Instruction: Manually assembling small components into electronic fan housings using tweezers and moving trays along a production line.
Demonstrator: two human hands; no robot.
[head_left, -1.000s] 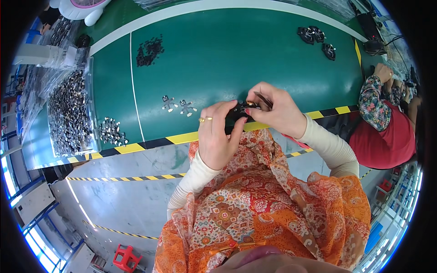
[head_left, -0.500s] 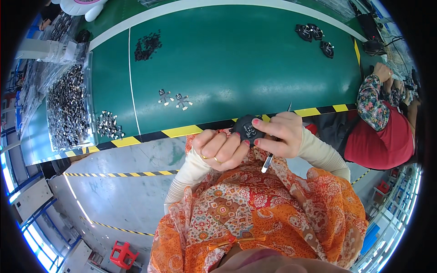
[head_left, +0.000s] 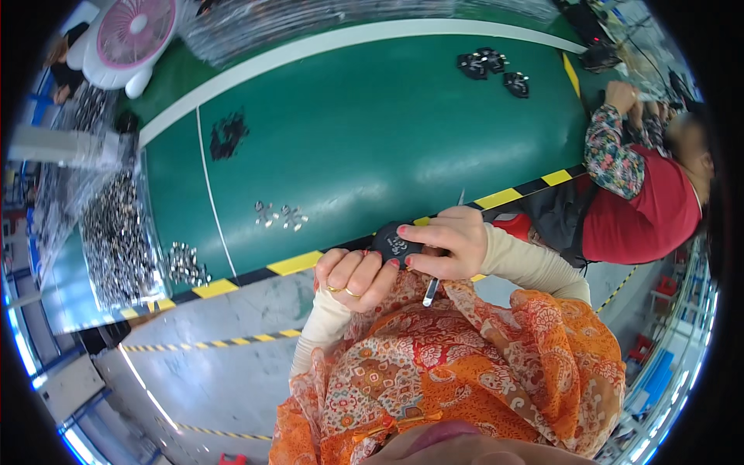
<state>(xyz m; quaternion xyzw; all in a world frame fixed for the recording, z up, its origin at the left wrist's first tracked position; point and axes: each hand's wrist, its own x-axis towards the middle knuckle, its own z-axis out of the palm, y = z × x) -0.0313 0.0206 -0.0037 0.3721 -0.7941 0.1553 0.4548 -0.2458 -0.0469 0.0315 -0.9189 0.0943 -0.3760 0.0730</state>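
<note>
A black rounded plastic piece [head_left: 394, 242] with pale printed marks is held between my hands, just over the table's near edge. My left hand [head_left: 358, 277] grips its lower left side with curled fingers. From the right, my right hand [head_left: 456, 242] pinches it with thumb and forefinger. Metal tweezers [head_left: 430, 292] also lie in my right hand, blunt end downward and thin tip sticking out above the knuckles. Beyond my hands, two small metal-and-dark parts [head_left: 291, 218] lie on the green table [head_left: 349, 139]. The underside of the black piece is hidden.
On the left stands a clear tray [head_left: 147, 225] heaped with small metal parts, a loose pile [head_left: 186, 263] beside it. Small black bits [head_left: 228, 136] lie farther back. Several black assemblies [head_left: 482, 63] sit far right. A fan [head_left: 136, 31] stands at back left; a co-worker [head_left: 639, 201] sits right.
The view has tilted and shifted, so the table's things appear lower and more to the left, and more of the fan shows. Both hands keep their hold on the black piece.
</note>
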